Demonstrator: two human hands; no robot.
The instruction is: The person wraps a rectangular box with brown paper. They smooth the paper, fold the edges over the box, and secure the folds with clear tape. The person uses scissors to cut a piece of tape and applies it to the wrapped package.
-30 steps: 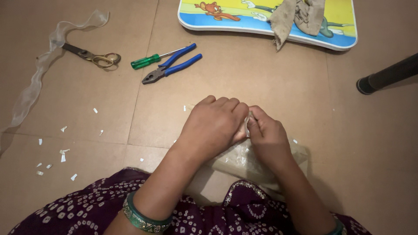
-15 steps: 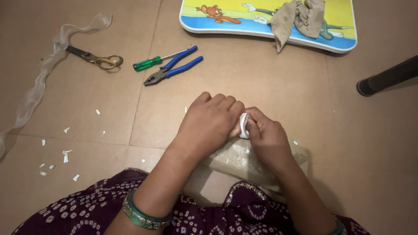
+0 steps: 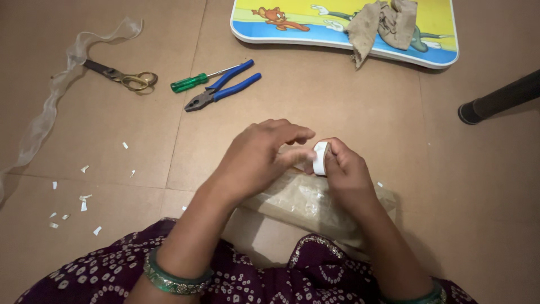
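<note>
My right hand (image 3: 346,171) grips a small white roll of tape (image 3: 321,157), held upright between thumb and fingers. My left hand (image 3: 259,155) is beside it, fingers spread, its thumb and forefinger pinching at the roll's edge. Both hands hover over a clear plastic packet (image 3: 306,202) that lies on the brown floor in front of my lap.
Blue-handled pliers (image 3: 216,93) and a green-handled screwdriver (image 3: 194,80) lie ahead on the left. Scissors (image 3: 121,74) rest on a sheer ribbon (image 3: 50,107) further left. A cartoon-printed tray (image 3: 298,25) holds a beige cloth (image 3: 382,22). A dark pole (image 3: 498,97) is at right. White paper scraps (image 3: 83,198) dot the floor.
My left hand has opened and lifted off my right hand, uncovering the white tape roll. The roll now stands clearly visible between the two hands.
</note>
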